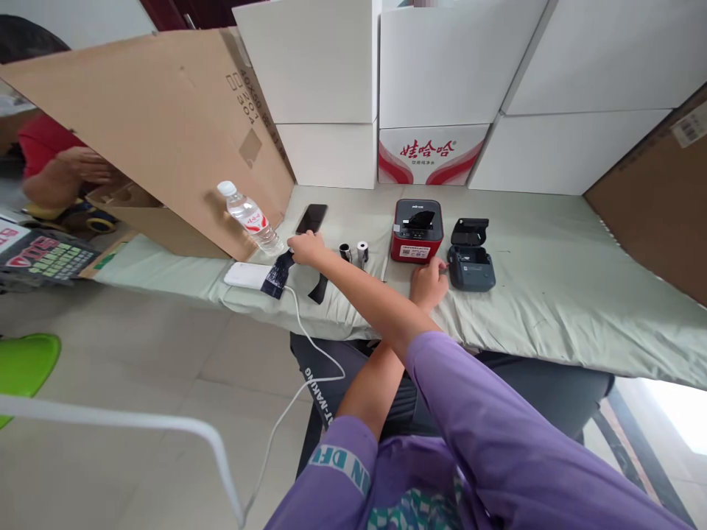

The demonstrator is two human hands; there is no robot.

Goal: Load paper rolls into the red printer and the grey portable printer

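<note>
Roughly, from left to right across your table:

1. Another person's hand (82,165), with a red sleeve, is behind the leaning cardboard sheet (166,125). It is well apart from your hands.
2. Water bottle (251,217): clear ribbed plastic with a white cap, tilted against the cardboard.
3. Power bank (246,274): a white, smooth, rounded slab lying flat near the table edge. Its white cable (309,342) hangs off the front.
4. Dark strap (279,274): flat, limp and matte. Its long axis runs from your fingers down and left to the power bank, which its lower end overlaps.
5. Your right hand (306,249) is crossed over your left arm, so it is the nearer hand to the strap. Its fingers are closed on the strap's upper end.
6. Phone (311,218): black glass, face up, just beyond your right hand.
7. Two small rolls (353,252): upright cylinders, one dark and one white, standing just beside each other.
8. Red printer (417,232): a glossy boxy body with a dark top.
9. Your left hand (428,283) rests on the green cloth (552,294) with its fingers loosely curled and holding nothing. It lies between the two printers, and its fingertips reach the grey one.
10. Grey printer (470,265): matte plastic with its lid raised.
11. White boxes (579,73) are stacked along the back.
</note>
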